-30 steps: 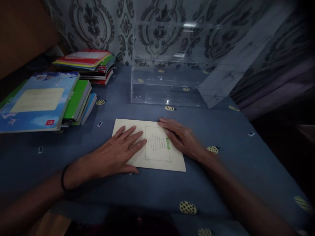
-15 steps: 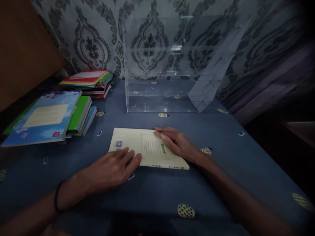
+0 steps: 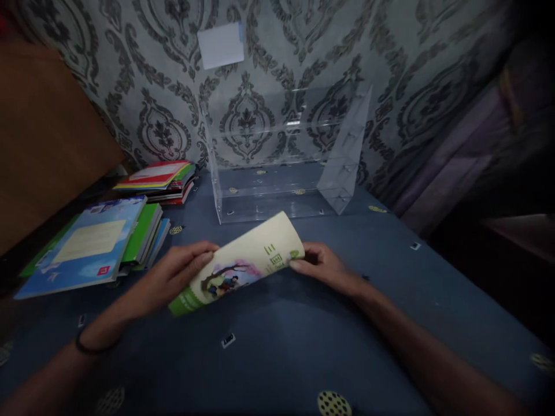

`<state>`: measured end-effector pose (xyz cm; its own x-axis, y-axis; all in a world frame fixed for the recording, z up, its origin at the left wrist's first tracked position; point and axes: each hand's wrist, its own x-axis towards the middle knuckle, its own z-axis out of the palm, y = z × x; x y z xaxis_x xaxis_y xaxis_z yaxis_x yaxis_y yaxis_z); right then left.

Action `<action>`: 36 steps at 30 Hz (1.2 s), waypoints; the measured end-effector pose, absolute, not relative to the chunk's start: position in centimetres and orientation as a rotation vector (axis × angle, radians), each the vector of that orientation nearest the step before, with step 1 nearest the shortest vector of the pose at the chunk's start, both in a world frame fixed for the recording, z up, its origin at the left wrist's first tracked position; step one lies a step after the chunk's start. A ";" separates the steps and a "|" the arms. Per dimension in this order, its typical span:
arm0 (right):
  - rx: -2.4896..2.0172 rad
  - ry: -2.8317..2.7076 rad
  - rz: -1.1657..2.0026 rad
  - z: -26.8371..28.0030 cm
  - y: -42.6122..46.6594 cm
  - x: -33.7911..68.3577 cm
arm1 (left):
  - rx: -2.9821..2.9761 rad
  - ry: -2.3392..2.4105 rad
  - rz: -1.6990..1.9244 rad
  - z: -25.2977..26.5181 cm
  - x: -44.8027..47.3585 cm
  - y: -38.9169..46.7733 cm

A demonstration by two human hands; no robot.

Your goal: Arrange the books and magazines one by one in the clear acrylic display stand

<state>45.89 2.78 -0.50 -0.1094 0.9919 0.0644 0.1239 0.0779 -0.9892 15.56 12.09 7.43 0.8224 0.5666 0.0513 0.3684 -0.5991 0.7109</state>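
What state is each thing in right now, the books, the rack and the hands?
Cream book: bent into a curve, illustrated cover showing
Left hand: holding the cream book's left part
Right hand: pinching its right end
Clear rack: standing upright on the table
Blue book: closed, lying atop the front pile
Back pile: stacked, red cover near the top

Characters "三国" on pale book (image 3: 245, 263)

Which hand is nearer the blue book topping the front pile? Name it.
Left. The left hand is right of the blue book; the right hand is farther right, gripping the cream book.
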 end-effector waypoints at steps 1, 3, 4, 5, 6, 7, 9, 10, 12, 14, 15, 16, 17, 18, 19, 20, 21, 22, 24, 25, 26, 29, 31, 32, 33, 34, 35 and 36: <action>-1.169 -1.390 1.218 -0.5 2.8 45.9 | 2.226 0.658 0.343 7.9 15.7 12.8; -1.119 -1.354 1.301 -0.4 2.7 45.9 | 2.140 0.652 0.305 8.7 16.2 14.3; -1.098 -1.350 1.344 -0.3 2.5 46.0 | 2.098 0.661 0.277 8.9 16.5 15.0; -1.081 -1.353 1.391 -0.2 2.4 46.0 | 2.051 0.672 0.246 9.0 16.8 15.6; -1.069 -1.353 1.434 -0.1 2.2 46.1 | 2.002 0.680 0.212 8.8 17.2 16.2; -1.060 -1.343 1.468 0.1 2.0 46.1 | 1.958 0.685 0.181 8.4 17.6 16.7; -1.072 -1.289 1.487 0.4 1.8 46.2 | 1.901 0.667 0.113 7.1 18.5 17.7; -1.098 -1.256 1.473 0.6 1.8 46.2 | 1.888 0.644 0.076 6.2 19.0 18.1; -1.189 -1.210 1.418 0.6 1.9 46.2 | 1.884 0.577 0.001 4.5 19.8 18.9; -1.292 -1.219 1.379 0.3 2.4 46.2 | 1.922 0.500 -0.064 3.2 20.4 19.5; -1.331 -1.236 1.372 0.0 2.6 46.3 | 1.962 0.467 -0.084 2.7 20.6 19.7; -1.358 -1.253 1.371 -0.3 2.9 46.4 | 2.021 0.440 -0.095 2.3 20.7 19.9; -1.376 -1.268 1.371 -0.7 3.1 46.4 | 2.099 0.424 -0.095 2.1 20.7 20.0; -1.392 -1.279 1.364 -1.0 3.2 46.5 | 2.195 0.420 -0.082 1.9 20.7 19.9; -1.408 -1.284 1.344 -1.4 3.4 46.6 | 2.306 0.430 -0.049 1.8 20.6 19.8; -1.424 -1.282 1.315 -1.7 3.4 46.7 | 2.428 0.456 0.006 1.6 20.5 19.5; -1.440 -1.278 1.281 -2.0 3.5 46.8 | 2.551 0.495 0.079 1.4 20.4 19.1; -1.455 -1.274 1.247 -2.2 3.5 46.9 | 2.665 0.539 0.165 1.2 20.4 18.5; -1.499 -1.285 1.172 -2.4 3.5 46.9 | 2.829 0.599 0.322 0.7 20.4 17.0; -1.533 -1.306 1.119 -2.4 3.5 46.9 | 2.880 0.599 0.364 0.5 20.5 16.2; -1.578 -1.338 1.042 -2.4 3.4 46.9 | 2.913 0.574 0.376 0.4 20.7 15.3; -1.714 -1.432 0.687 -2.1 3.2 46.8 | 2.950 0.450 0.340 0.3 21.4 12.9; -1.720 -1.439 0.520 -1.8 3.0 46.6 | 2.946 0.383 0.306 0.2 21.9 12.0; -1.692 -1.428 0.491 -1.7 2.9 46.5 | 2.939 0.357 0.289 0.2 22.1 11.8; -1.649 -1.422 0.497 -1.6 2.8 46.3 | 2.932 0.336 0.269 0.1 22.4 11.8; -1.599 -1.424 0.518 -1.6 2.8 46.2 | 2.926 0.316 0.244 0.1 22.6 11.8; -1.552 -1.436 0.544 -1.5 2.7 46.0 | 2.920 0.304 0.216 0.0 22.9 11.9; -1.514 -1.459 0.568 -1.5 2.7 45.9 | 2.914 0.299 0.184 -0.1 23.3 12.1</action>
